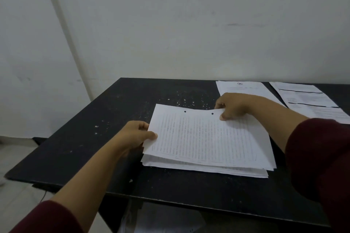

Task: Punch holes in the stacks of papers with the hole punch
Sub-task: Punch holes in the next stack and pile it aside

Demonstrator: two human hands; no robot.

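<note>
A black table [106, 149] flecked with white specks is seen; white papers [208, 142] are lined with grey print; dark red sleeves [320, 159] are worn.

One head-worn wide-angle view looks forward and down from the near edge of a black table [79, 149], close above it, facing the far wall [189, 24].
</note>
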